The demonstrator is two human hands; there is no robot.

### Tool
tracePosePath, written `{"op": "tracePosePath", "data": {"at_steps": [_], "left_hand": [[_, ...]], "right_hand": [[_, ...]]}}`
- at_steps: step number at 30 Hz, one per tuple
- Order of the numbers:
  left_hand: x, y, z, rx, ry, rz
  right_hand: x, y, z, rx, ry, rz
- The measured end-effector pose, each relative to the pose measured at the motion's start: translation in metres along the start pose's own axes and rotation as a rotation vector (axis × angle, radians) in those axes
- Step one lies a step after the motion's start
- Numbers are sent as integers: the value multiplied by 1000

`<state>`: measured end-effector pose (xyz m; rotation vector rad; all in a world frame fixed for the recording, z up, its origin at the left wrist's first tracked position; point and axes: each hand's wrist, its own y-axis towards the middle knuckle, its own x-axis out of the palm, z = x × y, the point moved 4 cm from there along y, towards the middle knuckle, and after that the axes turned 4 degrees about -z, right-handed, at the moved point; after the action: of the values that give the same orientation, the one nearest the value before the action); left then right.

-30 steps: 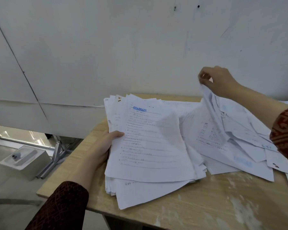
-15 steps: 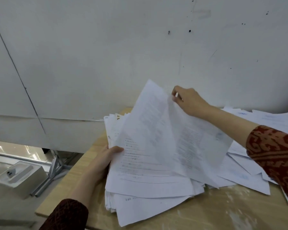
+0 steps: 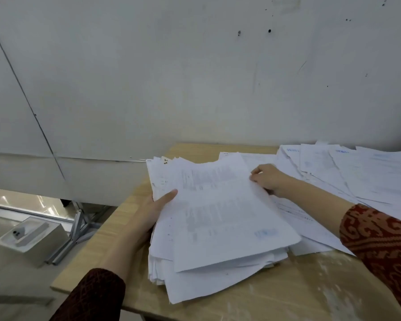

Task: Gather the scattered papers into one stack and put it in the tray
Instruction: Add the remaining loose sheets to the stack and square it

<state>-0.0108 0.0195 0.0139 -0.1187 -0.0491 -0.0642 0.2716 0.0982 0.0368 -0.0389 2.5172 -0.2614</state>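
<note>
Our left hand (image 3: 152, 210) holds the side of the paper stack (image 3: 218, 228) on the bench (image 3: 287, 295), and our right hand (image 3: 267, 179) fingers pinch the top sheet (image 3: 229, 218).

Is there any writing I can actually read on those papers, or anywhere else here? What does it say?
None can be read.
Top sheet of the stack: grey printed lines and a blue stamp-like mark, all blurred.
Scattered papers at the right: faint blue headings, too small and blurred.
White box on the floor: no label visible.
Wall: only specks and scratches, no writing.
</note>
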Motion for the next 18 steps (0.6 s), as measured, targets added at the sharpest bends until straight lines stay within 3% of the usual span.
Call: {"op": "tracePosePath", "data": {"at_steps": [6, 9, 13, 18], "left_hand": [[-4, -1, -3, -30, 86, -4], [-3, 0, -4, -41, 50, -2], [-2, 1, -4, -18, 60, 9], [-5, 3, -5, -26, 57, 15]], "right_hand": [[13, -5, 6, -287, -249, 72], [2, 3, 18, -301, -329, 81], [-3, 13, 32, -300, -620, -14], [-22, 8, 36, -397, -773, -176]]}}
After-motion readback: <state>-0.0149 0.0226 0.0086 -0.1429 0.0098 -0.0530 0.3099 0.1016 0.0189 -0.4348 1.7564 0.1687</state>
